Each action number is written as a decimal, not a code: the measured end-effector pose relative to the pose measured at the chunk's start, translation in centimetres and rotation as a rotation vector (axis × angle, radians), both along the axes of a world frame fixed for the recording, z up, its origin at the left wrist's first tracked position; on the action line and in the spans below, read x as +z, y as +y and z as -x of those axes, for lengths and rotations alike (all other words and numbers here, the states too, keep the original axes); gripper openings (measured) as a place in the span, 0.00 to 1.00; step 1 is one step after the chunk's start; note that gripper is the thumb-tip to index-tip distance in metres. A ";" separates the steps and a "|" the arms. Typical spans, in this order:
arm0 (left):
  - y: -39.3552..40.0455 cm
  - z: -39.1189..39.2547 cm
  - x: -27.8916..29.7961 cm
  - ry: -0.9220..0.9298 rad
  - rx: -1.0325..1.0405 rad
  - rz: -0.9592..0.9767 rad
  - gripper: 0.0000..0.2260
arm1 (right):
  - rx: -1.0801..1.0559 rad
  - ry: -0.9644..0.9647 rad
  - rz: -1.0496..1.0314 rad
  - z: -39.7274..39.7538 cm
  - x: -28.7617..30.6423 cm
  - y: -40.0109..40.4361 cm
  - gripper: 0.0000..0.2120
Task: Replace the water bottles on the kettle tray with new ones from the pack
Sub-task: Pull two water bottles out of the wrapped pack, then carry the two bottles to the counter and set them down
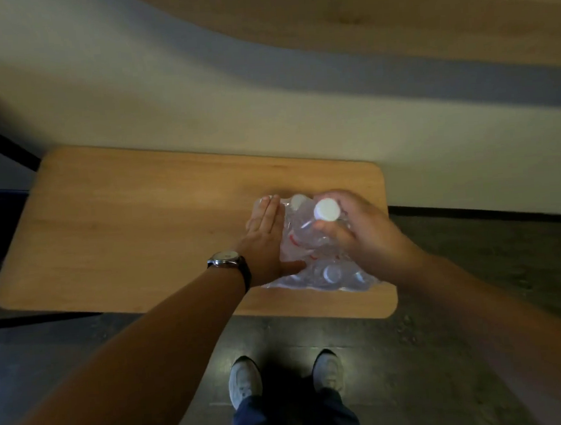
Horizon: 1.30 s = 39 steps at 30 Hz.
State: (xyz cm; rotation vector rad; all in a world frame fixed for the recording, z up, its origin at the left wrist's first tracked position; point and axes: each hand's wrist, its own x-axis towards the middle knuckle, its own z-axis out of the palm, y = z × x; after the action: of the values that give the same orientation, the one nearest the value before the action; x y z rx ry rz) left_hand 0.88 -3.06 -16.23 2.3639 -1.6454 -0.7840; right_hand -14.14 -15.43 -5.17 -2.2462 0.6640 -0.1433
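Note:
A shrink-wrapped pack of clear water bottles (330, 275) with white caps lies on the right end of a wooden table (124, 230). My right hand (363, 229) is closed around the neck of one water bottle (327, 210), whose white cap sticks up above the plastic wrap. My left hand (264, 236), with a wristwatch, lies flat with straight fingers against the pack's left side. No kettle tray is in view.
The table stands against a pale wall (198, 102) with a dark skirting at the right. A wooden shelf or counter (358, 14) runs overhead at the top. My two feet in white shoes (285, 376) stand on a dark floor before the table.

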 end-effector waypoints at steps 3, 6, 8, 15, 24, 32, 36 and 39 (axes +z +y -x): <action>-0.3 -0.7 3.5 0.252 0.077 -0.016 0.55 | -0.198 -0.224 -0.072 -0.1 3.8 -1.3 0.13; -1.0 0.7 8.0 0.632 0.302 0.246 0.52 | -0.295 -0.289 -0.127 -1.5 5.9 -2.3 0.15; -1.8 2.4 9.7 0.849 0.428 0.420 0.43 | -0.241 -0.240 -0.163 -2.9 6.0 -2.4 0.14; -0.8 3.8 7.3 0.827 0.923 0.453 0.24 | -0.155 0.292 -0.125 -1.9 -2.8 -3.0 0.23; 0.5 2.3 6.4 0.904 1.011 0.440 0.21 | 0.154 0.643 0.395 -0.7 -9.0 -2.1 0.15; 2.0 2.6 9.2 0.921 1.103 0.459 0.26 | 0.063 -0.008 0.003 3.3 -3.5 -2.5 0.18; 3.2 3.2 12.4 0.919 1.175 0.544 0.25 | -0.119 -0.283 -0.255 2.2 3.2 -1.5 0.12; 5.4 3.6 15.5 0.919 1.232 0.621 0.25 | -0.183 -0.386 -0.384 -1.1 8.2 -0.3 0.08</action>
State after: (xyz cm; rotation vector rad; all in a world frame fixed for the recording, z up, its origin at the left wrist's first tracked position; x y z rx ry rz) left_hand -2.71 2.31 -0.68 1.6107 0.0473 -0.6966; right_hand -13.02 -15.69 3.06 -1.7250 0.6231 -0.4849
